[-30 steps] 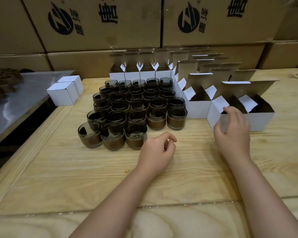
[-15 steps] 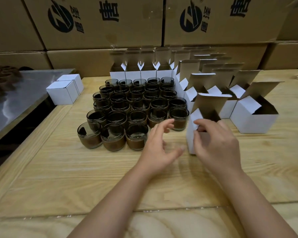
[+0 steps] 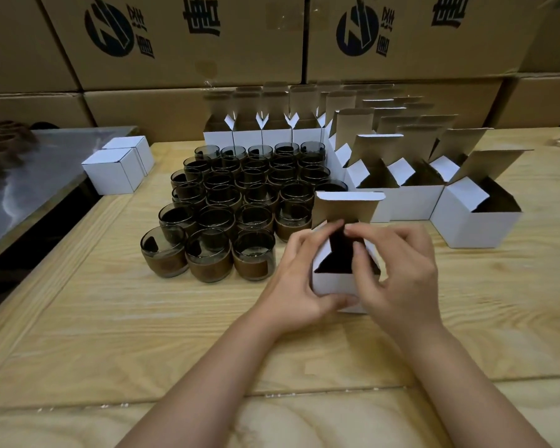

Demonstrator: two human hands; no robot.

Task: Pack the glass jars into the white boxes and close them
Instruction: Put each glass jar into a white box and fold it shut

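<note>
On my screen both hands are on one box (image 3: pixel 333 284), which stands on the table (image 3: pixel 126 334) just right of the nearest jars (image 3: pixel 240 195). The left hand (image 3: pixel 299 279) grips its left wall, thumb low on the front face, fingers curled over the top edge. The right hand (image 3: pixel 401 270) wraps the right side, fingertips reaching in at the open top; I cannot tell whether they pinch a flap or only press it. The lid flap stands upright at the back, and the inside is too dark for me to tell whether a jar sits in it. The jars stand packed in touching rows, each with a brown band around its lower half. Behind and right of them the open boxes (image 3: pixel 411 202) stand in lines, lids up. Two closed boxes (image 3: pixel 114 173) sit at the table's left edge, beside a steel top (image 3: pixel 46 163). Cartons (image 3: pixel 191 69) are stacked along the back.
</note>
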